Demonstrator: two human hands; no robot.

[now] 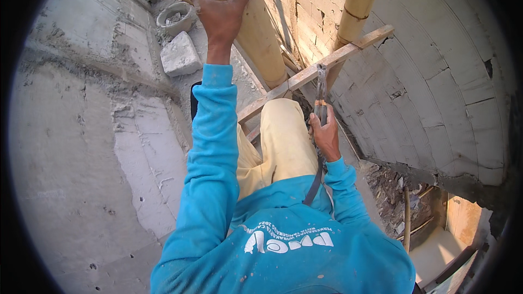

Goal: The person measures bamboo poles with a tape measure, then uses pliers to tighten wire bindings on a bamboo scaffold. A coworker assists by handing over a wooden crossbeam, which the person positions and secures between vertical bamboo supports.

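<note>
My left hand [224, 12] is raised and closed around a thick bamboo pole [260, 43] that slants down toward my knees. The pole's lower end meets a narrow wooden beam [310, 74] crossing in front of me. In my right hand [327, 137] is a pair of pincers [321, 90] with dark handles and orange bands, jaws pointing away from me. Its metal head overlaps the beam in view; whether they touch, I cannot tell. A second bamboo pole [357, 11] stands behind the beam on the right.
Block walls rise on both sides: a rough grey wall [71, 147] at left, a curved-looking one [436, 87] at right. A pale block [180, 54] and a round bucket [175, 17] of rubble lie far left. Debris [389, 193] fills a low gap at lower right.
</note>
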